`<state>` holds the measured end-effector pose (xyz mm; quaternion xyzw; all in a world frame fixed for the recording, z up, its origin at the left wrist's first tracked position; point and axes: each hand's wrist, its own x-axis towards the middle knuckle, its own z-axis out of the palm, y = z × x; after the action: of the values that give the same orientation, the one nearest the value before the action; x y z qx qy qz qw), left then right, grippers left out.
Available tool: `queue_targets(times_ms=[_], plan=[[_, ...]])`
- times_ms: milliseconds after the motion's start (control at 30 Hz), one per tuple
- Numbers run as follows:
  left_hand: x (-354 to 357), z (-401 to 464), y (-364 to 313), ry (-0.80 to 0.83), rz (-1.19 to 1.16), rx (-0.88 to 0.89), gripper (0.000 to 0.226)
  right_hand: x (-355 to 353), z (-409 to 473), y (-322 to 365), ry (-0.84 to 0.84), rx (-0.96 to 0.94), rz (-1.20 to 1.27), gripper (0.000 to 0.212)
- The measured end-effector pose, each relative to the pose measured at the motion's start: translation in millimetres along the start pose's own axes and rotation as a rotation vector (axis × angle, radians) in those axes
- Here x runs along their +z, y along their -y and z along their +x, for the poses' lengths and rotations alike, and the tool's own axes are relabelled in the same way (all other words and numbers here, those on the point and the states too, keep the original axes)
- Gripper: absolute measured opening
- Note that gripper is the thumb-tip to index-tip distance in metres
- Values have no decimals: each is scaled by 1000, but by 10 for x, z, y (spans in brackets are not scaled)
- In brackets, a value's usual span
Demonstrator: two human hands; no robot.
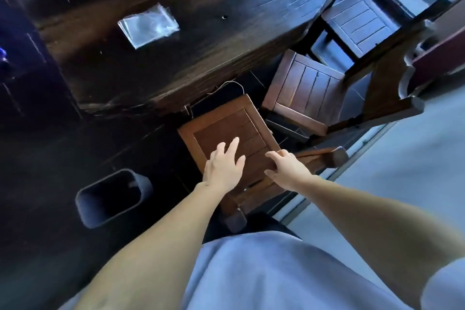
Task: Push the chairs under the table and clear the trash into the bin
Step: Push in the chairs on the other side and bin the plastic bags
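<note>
Two hands are reaching down over the nearest chair point(226, 131), and that is the relation your push is turning on: the seat is lying straight ahead of you and below, with the table point(176, 40) edge just beyond its far rim. Your left hand point(224, 167) is hovering over or resting on the slatted seat panel with fingers straight and spread, gripping nothing; whether it is actually touching the wood is hard to tell. Your right hand point(288, 170) is sitting at the seat's right rear corner, fingers loosely curved, looking as if it is touching the frame edge rather than closing round it. Both are about equally near, the left a little further forward.

That chair is showing a brown wooden seat, square-framed with cross slats, its backrest rail running under your wrists toward the right. Its front edge is only just meeting the tabletop's overhang, so most of the seat is still standing out. A second chair point(304, 93) is standing beside it to the right, also pulled out and angled. A clear plastic wrapper point(148, 25) is lying on the tabletop, and the bin point(113, 199) is standing on the floor to your left.
</note>
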<state>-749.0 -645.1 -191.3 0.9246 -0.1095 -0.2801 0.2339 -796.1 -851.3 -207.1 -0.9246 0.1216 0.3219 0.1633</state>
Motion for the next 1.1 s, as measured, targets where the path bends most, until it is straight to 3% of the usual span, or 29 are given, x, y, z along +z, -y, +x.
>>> queue_targets(times_ms=[333, 533, 767, 1100], plan=[[590, -417, -278, -134, -235, -212, 57, 34, 74, -356, 77, -318, -221, 59], [1021, -498, -592, -99, -204, -279, 61, -51, 129, -689, 221, -595, -367, 72], [1421, -542, -541, 12, 122, -180, 63, 102, 174, -977, 132, -657, -446, 61], [1703, -506, -494, -187, 164, -113, 59, 386, 224, -1213, -74, -701, -319, 53]])
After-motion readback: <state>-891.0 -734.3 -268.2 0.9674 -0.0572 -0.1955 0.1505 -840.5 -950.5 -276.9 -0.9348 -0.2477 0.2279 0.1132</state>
